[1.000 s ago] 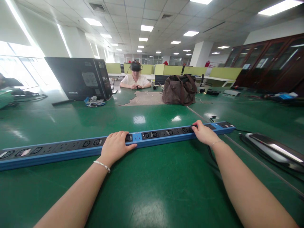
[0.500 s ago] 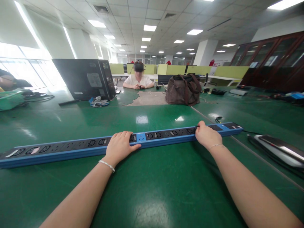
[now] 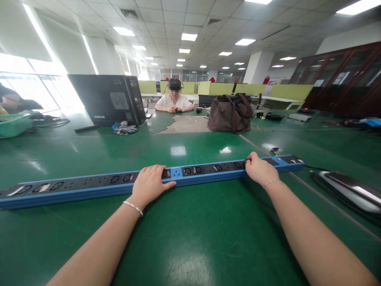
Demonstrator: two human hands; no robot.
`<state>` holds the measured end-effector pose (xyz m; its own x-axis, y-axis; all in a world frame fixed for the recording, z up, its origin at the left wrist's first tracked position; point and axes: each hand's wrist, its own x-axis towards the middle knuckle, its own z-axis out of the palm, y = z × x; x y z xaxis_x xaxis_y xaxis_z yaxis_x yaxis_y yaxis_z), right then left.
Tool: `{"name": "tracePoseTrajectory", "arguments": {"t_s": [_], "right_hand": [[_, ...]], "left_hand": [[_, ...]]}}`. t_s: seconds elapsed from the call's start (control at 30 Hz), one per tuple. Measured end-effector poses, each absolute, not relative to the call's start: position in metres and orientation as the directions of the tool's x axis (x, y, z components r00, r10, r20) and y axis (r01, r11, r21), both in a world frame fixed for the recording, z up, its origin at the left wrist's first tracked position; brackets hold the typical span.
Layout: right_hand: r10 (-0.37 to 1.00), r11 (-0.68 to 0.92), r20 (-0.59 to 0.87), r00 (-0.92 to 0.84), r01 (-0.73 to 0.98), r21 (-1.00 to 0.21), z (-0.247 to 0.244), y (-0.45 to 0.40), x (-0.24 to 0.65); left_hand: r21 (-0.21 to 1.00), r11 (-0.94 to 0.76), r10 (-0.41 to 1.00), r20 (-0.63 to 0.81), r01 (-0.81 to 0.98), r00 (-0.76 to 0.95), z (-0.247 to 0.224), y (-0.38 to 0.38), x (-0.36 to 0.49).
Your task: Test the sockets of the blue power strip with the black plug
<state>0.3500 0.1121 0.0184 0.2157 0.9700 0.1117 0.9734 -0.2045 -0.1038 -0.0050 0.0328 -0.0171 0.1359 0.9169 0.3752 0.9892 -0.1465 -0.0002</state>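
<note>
1. Toward the far edge of the desk, on the left, a green basket is sitting; right of it a black computer tower is standing, with gloves lying by its foot.
2. Well in from the far edge, a blue-and-black power strip is lying, sockets facing up; its long axis is running left to right, the right end slanting slightly toward the far edge.
3. Near the power strip's middle, the left hand is clasping it from above, fingers draped over the top, thumb spread away along the near side.
4. At the far edge, another person is sitting, a brown bag resting to the right.
5. Nearer the right end, the right hand is pinching a small dark plug between thumb and finger over the power strip; the fingers are hiding most of it.
6. Beyond that end, toward the desk's right edge, a black cable is trailing near a black-and-silver device.
</note>
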Motion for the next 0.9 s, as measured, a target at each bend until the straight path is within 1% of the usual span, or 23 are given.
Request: {"name": "tracePoseTrajectory", "arguments": {"t_s": [0.1, 0.2, 0.33, 0.6, 0.83, 0.9], "right_hand": [[0.980, -0.175, 0.068, 0.185, 0.976, -0.132, 0.0213, 0.1167, 0.3551], [0.982, -0.171, 0.064, 0.180, 0.977, -0.126, 0.0223, 0.1173, 0.3568], [0.974, -0.191, 0.099, 0.203, 0.974, -0.121, 0.0199, 0.1137, 0.3557], [0.967, -0.175, 0.152, 0.204, 0.967, -0.183, 0.0164, 0.1128, 0.3595], [0.962, -0.188, 0.152, 0.225, 0.957, -0.222, 0.0166, 0.1118, 0.3584], [0.953, -0.190, 0.189, 0.238, 0.953, -0.238, 0.0227, 0.1095, 0.3583]], "left_hand": [[0.002, -0.148, 0.918, 0.373, 0.989, 0.136, -0.0164, 0.0322, -0.0045], [0.010, -0.146, 0.921, 0.366, 0.989, 0.133, -0.0157, 0.0319, -0.0043], [0.008, -0.150, 0.921, 0.365, 0.989, 0.137, -0.0161, 0.0320, -0.0048], [0.011, -0.147, 0.924, 0.358, 0.989, 0.134, -0.0158, 0.0316, -0.0050], [-0.003, -0.151, 0.921, 0.364, 0.989, 0.141, -0.0159, 0.0323, -0.0053], [-0.007, -0.155, 0.919, 0.366, 0.988, 0.146, -0.0162, 0.0324, -0.0056]]}}
